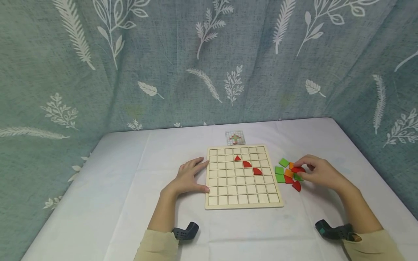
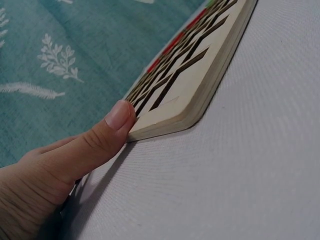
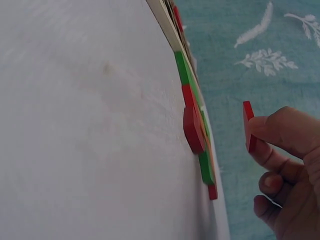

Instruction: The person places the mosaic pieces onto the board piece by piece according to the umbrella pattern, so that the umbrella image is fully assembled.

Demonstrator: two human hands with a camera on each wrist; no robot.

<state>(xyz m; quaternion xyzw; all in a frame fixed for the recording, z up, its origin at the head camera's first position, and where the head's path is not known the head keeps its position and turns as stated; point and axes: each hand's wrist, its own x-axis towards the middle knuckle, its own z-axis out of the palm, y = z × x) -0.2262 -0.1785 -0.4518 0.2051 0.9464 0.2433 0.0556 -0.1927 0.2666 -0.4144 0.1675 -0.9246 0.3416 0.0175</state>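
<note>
A pale wooden grid board (image 1: 240, 207) lies on the table. My left hand (image 1: 189, 177) is at its left side, thumb and fingers spread; in the left wrist view the thumb (image 2: 107, 127) touches the board's edge near a corner. In the grid sit a red triangle (image 1: 237, 158) and two red quarter-circle pieces (image 1: 247, 164). My right hand (image 1: 321, 172) is over a small group of loose pieces right of the board. In the right wrist view it pinches a red piece (image 3: 249, 127) between thumb and finger, held clear of the pieces; its full outline cannot be made out.
The loose group includes green squares (image 1: 279, 170), orange pieces (image 1: 289, 173) and a red quarter-circle (image 1: 296, 186). Behind the board lies a small pattern card (image 1: 235, 138) with a gridded picture. A white cloth covers the table (image 1: 114, 188); a leaf-patterned curtain (image 1: 163, 54) hangs behind.
</note>
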